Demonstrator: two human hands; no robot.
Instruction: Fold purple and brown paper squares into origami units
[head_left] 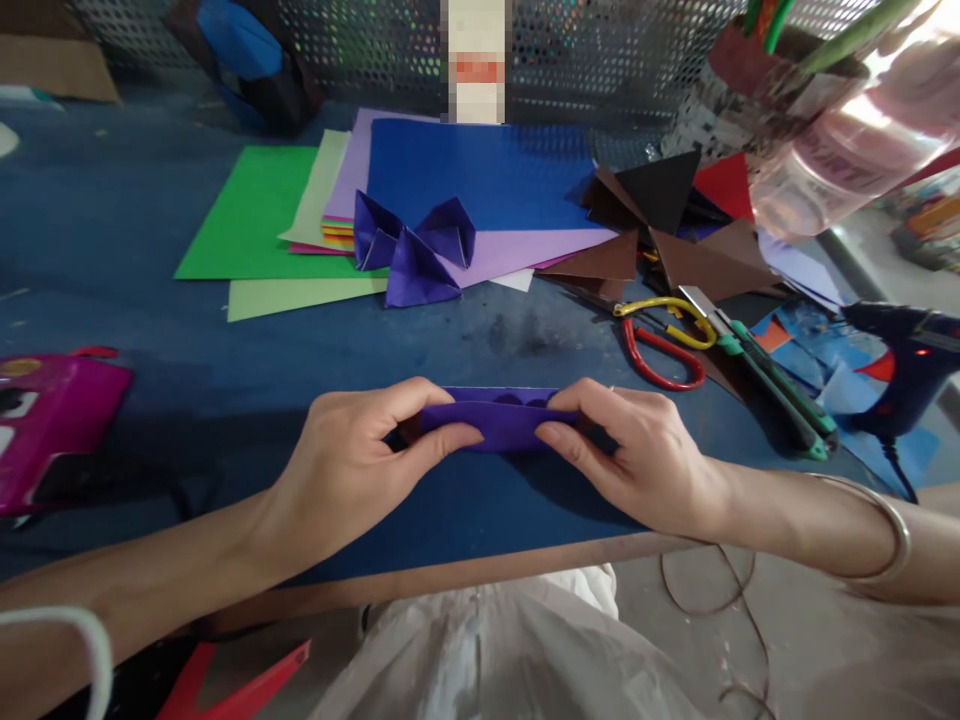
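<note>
desk (217,400) leaves passage between magenta case (79,410) and left grip (356,455); scissors (631,348) block the right.

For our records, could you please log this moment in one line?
left hand: pinching purple paper; right hand: pinching purple paper; utility knife: right side

head view | head-worn | looks forward and down | close above the blue tabletop (225,360)

Paper (506,428) between hands (352,465), before stack (487,172)
</note>
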